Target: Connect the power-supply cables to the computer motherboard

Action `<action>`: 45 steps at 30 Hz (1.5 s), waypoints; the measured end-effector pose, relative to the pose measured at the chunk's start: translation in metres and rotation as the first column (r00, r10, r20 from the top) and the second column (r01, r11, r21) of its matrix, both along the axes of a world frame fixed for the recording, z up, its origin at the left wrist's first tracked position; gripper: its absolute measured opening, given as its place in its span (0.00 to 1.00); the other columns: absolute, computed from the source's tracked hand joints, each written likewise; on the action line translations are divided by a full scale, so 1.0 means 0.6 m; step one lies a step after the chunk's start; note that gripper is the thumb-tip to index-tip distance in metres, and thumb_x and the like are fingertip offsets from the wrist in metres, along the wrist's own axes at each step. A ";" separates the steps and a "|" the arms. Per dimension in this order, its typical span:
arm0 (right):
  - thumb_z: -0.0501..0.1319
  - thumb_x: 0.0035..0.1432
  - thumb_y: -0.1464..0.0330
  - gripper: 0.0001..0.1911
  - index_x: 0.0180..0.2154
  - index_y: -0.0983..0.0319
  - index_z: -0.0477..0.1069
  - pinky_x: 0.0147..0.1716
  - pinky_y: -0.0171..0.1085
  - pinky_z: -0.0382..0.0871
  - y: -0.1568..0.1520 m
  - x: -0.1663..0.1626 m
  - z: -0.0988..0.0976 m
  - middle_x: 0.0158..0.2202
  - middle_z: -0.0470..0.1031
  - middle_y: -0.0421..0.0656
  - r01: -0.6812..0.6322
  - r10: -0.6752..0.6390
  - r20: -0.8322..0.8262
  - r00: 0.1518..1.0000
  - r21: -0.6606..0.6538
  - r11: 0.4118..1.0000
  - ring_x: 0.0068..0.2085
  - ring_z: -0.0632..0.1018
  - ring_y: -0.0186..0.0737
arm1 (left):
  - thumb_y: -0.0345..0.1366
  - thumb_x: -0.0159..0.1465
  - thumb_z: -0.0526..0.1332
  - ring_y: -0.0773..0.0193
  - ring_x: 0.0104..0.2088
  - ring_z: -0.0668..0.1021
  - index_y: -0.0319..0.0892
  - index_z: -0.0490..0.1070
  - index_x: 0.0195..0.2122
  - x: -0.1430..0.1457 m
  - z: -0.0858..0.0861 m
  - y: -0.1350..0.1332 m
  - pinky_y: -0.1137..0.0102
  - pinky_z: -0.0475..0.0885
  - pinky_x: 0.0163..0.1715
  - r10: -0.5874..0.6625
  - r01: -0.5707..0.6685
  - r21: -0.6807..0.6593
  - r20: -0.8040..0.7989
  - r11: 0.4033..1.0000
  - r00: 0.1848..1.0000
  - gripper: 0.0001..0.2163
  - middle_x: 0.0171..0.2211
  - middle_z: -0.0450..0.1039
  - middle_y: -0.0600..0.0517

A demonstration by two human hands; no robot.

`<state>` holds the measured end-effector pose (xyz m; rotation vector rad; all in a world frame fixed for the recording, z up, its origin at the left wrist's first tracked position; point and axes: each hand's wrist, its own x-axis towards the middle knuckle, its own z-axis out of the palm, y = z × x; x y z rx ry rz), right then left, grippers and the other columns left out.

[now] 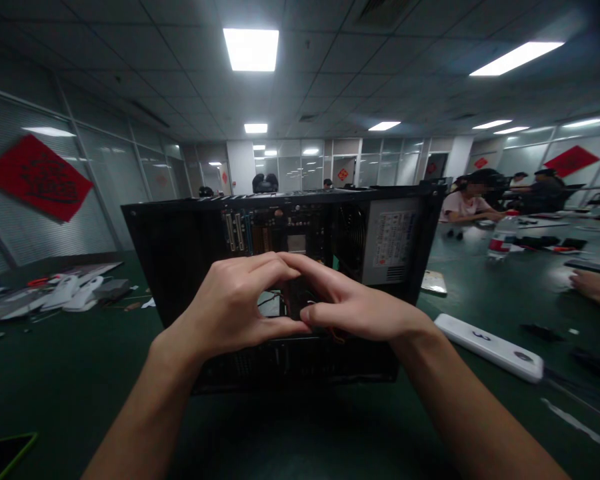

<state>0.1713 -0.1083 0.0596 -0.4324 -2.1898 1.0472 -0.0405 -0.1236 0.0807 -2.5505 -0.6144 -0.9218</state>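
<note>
Two bare hands of mine meet in front of an open black computer case [167, 267], which stands upright on the dark green bench [75, 380] straight ahead of me. My left hand [240, 303] is curved open, thumb well apart from the fingers, and my right hand [353, 307] mirrors it, so that fingertips and thumb tips come together and a rounded gap is left between them. Through that gap I see part of the case's inside; whether any finger touches something in there I cannot tell. Above my hands, pale expansion slots [235, 232] show on the board inside, and to the right of them, in the upper corner of the case, sits a power supply [391, 239] with a printed label. Some thin orange wires [337, 335] hang just below my right hand. Near my right forearm lies a long white device [490, 347] marked with a 3, and behind it a small pale card-like piece [433, 282] lies beside the case. Further off stands a bottle [501, 241] with a red cap; a person [467, 203] in a light pink top sits beyond it. At the far right, another person's hand [595, 288] rests at the bench. On my left, white parts [77, 292] lie heaped together.
</note>
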 end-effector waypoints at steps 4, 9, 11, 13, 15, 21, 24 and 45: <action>0.59 0.55 0.75 0.43 0.70 0.61 0.47 0.69 0.45 0.40 0.002 0.000 -0.001 0.72 0.47 0.45 0.002 -0.002 -0.004 1.000 0.013 1.000 0.71 0.48 0.42 | 0.51 0.58 0.68 0.59 0.39 0.80 0.38 0.70 0.42 -0.002 -0.002 0.000 0.67 0.75 0.36 0.000 0.000 0.016 0.001 1.000 1.000 0.21 0.40 0.78 0.47; 0.59 0.54 0.76 0.42 0.69 0.61 0.48 0.69 0.45 0.42 0.002 -0.002 0.000 0.72 0.48 0.45 0.010 -0.010 -0.010 1.000 0.026 1.000 0.71 0.51 0.41 | 0.50 0.58 0.68 0.58 0.40 0.81 0.38 0.70 0.43 -0.001 -0.003 0.000 0.67 0.75 0.37 0.008 -0.008 0.001 0.001 1.000 1.000 0.21 0.41 0.78 0.46; 0.59 0.54 0.76 0.43 0.69 0.60 0.49 0.69 0.45 0.43 0.003 -0.002 0.000 0.71 0.49 0.45 0.013 -0.012 -0.015 1.000 0.023 1.000 0.71 0.51 0.42 | 0.49 0.58 0.68 0.59 0.40 0.80 0.39 0.70 0.43 -0.001 -0.003 0.000 0.67 0.75 0.37 0.009 -0.009 -0.008 -0.002 1.000 1.000 0.21 0.41 0.78 0.47; 0.59 0.54 0.76 0.42 0.69 0.59 0.49 0.69 0.47 0.44 0.003 -0.003 0.000 0.71 0.50 0.44 0.016 -0.016 -0.017 1.000 0.024 1.000 0.71 0.52 0.43 | 0.49 0.58 0.68 0.58 0.40 0.80 0.39 0.70 0.43 -0.002 -0.002 -0.001 0.67 0.75 0.37 0.011 -0.012 -0.007 -0.004 1.000 1.000 0.20 0.41 0.78 0.46; 0.59 0.55 0.76 0.42 0.69 0.59 0.49 0.69 0.47 0.44 0.003 -0.003 -0.001 0.71 0.50 0.44 0.020 -0.019 -0.016 1.000 0.027 0.999 0.71 0.52 0.43 | 0.49 0.58 0.68 0.58 0.41 0.80 0.38 0.71 0.43 -0.002 0.000 -0.001 0.66 0.75 0.38 0.014 -0.014 -0.010 -0.002 1.000 1.000 0.20 0.42 0.78 0.46; 0.60 0.62 0.70 0.38 0.69 0.60 0.48 0.68 0.44 0.48 0.004 0.002 -0.001 0.71 0.51 0.46 0.019 -0.020 0.007 1.000 0.119 0.993 0.70 0.53 0.41 | 0.44 0.58 0.70 0.59 0.42 0.80 0.40 0.72 0.47 -0.004 0.002 0.000 0.68 0.75 0.40 -0.006 0.008 -0.113 0.011 0.994 1.000 0.20 0.43 0.77 0.47; 0.54 0.69 0.65 0.27 0.67 0.59 0.54 0.65 0.45 0.58 0.016 0.002 -0.004 0.67 0.60 0.46 0.114 -0.105 -0.049 0.993 0.243 0.963 0.66 0.62 0.41 | 0.44 0.58 0.70 0.60 0.42 0.79 0.40 0.72 0.48 -0.008 0.004 0.000 0.69 0.75 0.41 -0.030 0.035 -0.154 0.033 0.987 0.999 0.20 0.43 0.77 0.47; 0.60 0.64 0.72 0.13 0.48 0.61 0.77 0.54 0.48 0.76 0.074 -0.012 -0.068 0.48 0.78 0.51 0.342 -0.107 -0.334 0.936 0.938 0.060 0.58 0.74 0.48 | 0.44 0.57 0.70 0.57 0.47 0.79 0.41 0.73 0.52 -0.033 -0.014 0.051 0.67 0.75 0.48 -0.014 0.071 -0.444 0.131 0.893 0.991 0.23 0.48 0.78 0.46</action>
